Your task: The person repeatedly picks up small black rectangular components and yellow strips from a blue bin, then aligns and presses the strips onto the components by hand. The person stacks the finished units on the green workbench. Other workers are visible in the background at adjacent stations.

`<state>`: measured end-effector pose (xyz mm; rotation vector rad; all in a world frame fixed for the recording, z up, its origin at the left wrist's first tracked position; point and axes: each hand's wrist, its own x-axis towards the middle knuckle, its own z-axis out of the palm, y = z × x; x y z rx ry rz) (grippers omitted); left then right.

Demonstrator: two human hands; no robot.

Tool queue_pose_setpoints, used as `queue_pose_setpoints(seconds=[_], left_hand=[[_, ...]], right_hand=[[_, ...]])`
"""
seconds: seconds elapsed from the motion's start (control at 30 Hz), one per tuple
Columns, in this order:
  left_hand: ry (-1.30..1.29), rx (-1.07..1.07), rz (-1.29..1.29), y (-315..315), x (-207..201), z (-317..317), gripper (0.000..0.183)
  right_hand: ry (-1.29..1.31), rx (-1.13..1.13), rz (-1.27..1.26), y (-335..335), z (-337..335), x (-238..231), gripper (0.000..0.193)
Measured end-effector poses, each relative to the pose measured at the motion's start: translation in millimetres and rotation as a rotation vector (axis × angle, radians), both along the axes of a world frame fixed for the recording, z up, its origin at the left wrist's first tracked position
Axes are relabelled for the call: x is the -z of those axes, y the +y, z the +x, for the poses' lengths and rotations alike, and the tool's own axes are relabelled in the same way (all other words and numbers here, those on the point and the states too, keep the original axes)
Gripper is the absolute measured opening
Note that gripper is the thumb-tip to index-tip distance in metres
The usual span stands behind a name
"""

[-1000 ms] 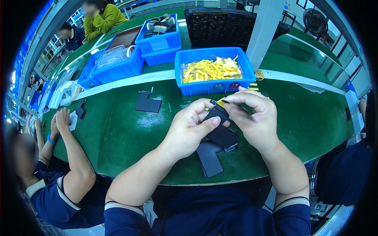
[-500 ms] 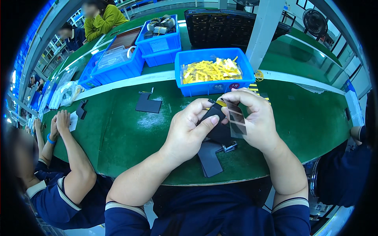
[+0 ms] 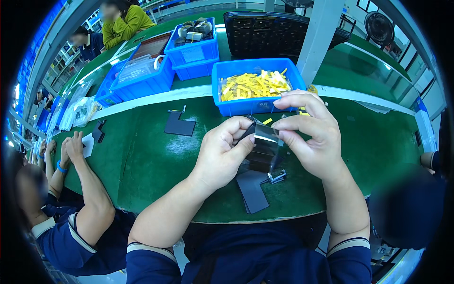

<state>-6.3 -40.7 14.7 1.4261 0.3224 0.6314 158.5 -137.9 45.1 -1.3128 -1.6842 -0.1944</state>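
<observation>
- The left hand (image 3: 215, 152) is closed, with its thumb and fingers pinching a black flat piece (image 3: 246, 134).
- The right hand (image 3: 313, 135) is partly open; its thumb and first finger pinch the edge of a shiny see-through film (image 3: 266, 147) with dark bands.
- The film hangs in front of the black flat piece and hides most of it, so I cannot tell if the two touch. Both are up over the green tabletop (image 3: 378, 142), between the hands.
- Just below the film, bent black plates (image 3: 253, 191) lie in a pile near the front edge.
- One more bent black plate (image 3: 179, 126) lies by itself to the left, near a white dusty patch.
- Behind the hands is a blue bin (image 3: 250, 106) full of yellow strips (image 3: 255, 85).
- At the far left, another person has both hands close together near a white paper (image 3: 88, 145).
</observation>
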Motion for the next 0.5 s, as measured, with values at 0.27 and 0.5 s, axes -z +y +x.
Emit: queue_pose_setpoints(seconds=[0.27,0.5], left_hand=[[-0.010,0.116,-0.024,5,-4,-2,0.011],[0.026,0.029,0.005,5,-2,-1,0.009]], right_hand=[[0.355,-0.089,-0.152,1,6,9,0.010],[0.006,0.052,-0.003,2,-4,3,0.013]])
